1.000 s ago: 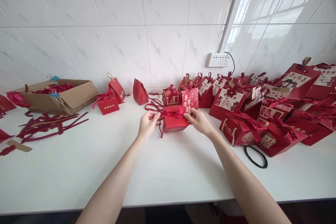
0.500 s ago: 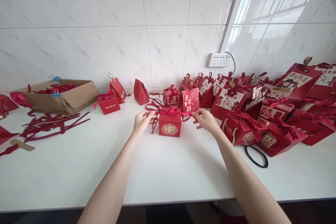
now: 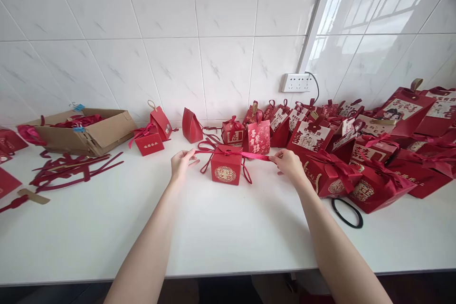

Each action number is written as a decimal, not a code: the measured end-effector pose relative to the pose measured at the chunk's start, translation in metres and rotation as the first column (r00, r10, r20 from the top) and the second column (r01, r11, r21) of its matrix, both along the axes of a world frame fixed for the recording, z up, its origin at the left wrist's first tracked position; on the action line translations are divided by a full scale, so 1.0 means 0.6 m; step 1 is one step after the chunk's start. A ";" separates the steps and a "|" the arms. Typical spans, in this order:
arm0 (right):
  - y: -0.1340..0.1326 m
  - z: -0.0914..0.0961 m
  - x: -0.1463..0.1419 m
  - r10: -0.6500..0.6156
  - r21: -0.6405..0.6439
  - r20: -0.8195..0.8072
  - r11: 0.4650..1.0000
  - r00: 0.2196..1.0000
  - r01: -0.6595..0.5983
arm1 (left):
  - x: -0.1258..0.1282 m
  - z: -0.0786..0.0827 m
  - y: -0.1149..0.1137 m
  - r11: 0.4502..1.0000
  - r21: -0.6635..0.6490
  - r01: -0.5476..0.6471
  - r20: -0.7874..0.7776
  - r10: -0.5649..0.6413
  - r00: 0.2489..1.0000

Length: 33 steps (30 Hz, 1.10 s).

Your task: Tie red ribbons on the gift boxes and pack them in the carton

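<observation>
A small red gift box (image 3: 225, 169) with a round gold emblem stands upright on the white table in front of me. Across its top runs a red ribbon (image 3: 257, 156), stretched out to both sides. My left hand (image 3: 182, 162) pinches the ribbon's left end, and my right hand (image 3: 287, 163) pinches the right end. Both hands are off the box itself, one to each side. Red cord handles (image 3: 246, 174) hang at the box's sides. Close behind it stand a red box with a bow (image 3: 233, 132) and a tagged red bag (image 3: 259, 136).
Many finished red gift boxes (image 3: 329, 173) crowd the right side. A black ring (image 3: 347, 213) lies before them. At left are a cardboard box (image 3: 103, 132) of ribbon and loose red strips (image 3: 71, 173). A power socket (image 3: 296, 82) is on the tiled wall.
My hands have moved apart, left hand leftward and right hand rightward, drawing the ribbon out longer and straighter. The bow-like loop on top has flattened, and the box has turned slightly.
</observation>
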State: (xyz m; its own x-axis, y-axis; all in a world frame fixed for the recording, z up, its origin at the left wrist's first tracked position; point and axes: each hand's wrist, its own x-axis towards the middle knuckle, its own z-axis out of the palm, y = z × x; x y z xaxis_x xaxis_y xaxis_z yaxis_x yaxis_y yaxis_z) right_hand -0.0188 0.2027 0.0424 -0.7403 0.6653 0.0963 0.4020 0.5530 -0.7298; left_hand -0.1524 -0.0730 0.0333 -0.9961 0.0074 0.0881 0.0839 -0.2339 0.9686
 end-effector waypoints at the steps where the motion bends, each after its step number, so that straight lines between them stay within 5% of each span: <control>1: 0.000 0.001 0.000 -0.007 0.017 0.011 1.000 1.000 0.007 | -0.002 0.000 -0.001 1.000 0.021 -0.024 -0.005 0.024 1.000; 7: 0.001 0.006 0.003 -0.065 0.086 0.042 0.994 0.997 0.061 | -0.012 0.005 -0.021 0.957 0.155 -0.244 0.015 0.245 0.969; 12: -0.001 0.005 0.002 -0.050 0.002 -0.034 0.999 0.998 0.050 | -0.011 0.007 -0.022 0.941 0.170 -0.291 0.031 0.291 0.956; 17: 0.005 0.001 -0.002 0.001 -0.293 -0.222 0.954 0.975 -0.068 | -0.017 0.002 -0.021 0.942 0.097 -0.321 0.033 0.319 0.947; 20: 0.009 0.001 -0.005 0.025 -0.318 -0.224 0.943 0.974 -0.097 | -0.017 0.002 -0.019 0.924 0.018 -0.382 0.011 0.382 0.924; 22: 0.006 0.003 -0.007 0.039 -0.221 -0.218 0.971 0.975 -0.089 | -0.011 0.003 -0.013 0.897 -0.047 -0.439 -0.111 0.432 0.895; 24: -0.003 0.004 -0.010 0.063 -0.038 -0.271 0.996 0.961 -0.076 | -0.002 0.003 -0.001 0.908 -0.164 -0.385 -0.313 0.322 0.894; 26: -0.020 0.001 -0.015 0.140 0.077 -0.357 0.990 0.924 -0.121 | 0.008 0.000 0.015 0.928 -0.326 -0.179 -0.414 0.030 0.910; 29: -0.052 -0.011 -0.025 0.319 0.007 -0.413 0.938 0.853 -0.347 | 0.023 -0.011 0.040 0.881 -0.449 0.148 -0.306 -0.307 0.901; 33: -0.081 -0.030 -0.035 0.401 -0.183 -0.432 0.838 0.808 -0.514 | 0.039 -0.013 0.054 0.855 -0.448 0.263 -0.223 -0.391 0.893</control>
